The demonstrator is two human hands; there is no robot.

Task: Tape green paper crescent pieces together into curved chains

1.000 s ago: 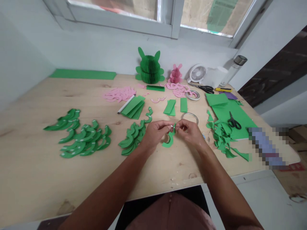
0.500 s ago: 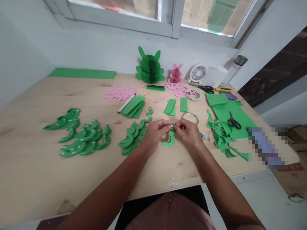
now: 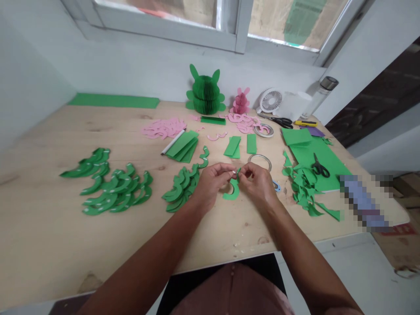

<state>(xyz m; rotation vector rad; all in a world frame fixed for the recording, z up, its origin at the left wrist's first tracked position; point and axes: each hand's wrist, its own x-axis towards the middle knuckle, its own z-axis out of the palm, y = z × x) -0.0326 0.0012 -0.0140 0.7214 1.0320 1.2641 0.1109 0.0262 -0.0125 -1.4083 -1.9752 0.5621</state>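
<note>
A green paper crescent [image 3: 231, 194] curves just below the middle of the frame, its tip pinched in a narrow grip between the left hand [image 3: 213, 186] and right hand [image 3: 257, 186], which meet above it over the pale wooden desk [image 3: 82, 135]. A heap of matching crescents [image 3: 180, 188] lies just left of the hands, and a clear tape roll [image 3: 259, 155] sits just beyond them. Further right, black-handled scissors [image 3: 320, 166] rest on a green paper sheet [image 3: 305, 151] beside ragged offcuts [image 3: 303, 188].
</note>
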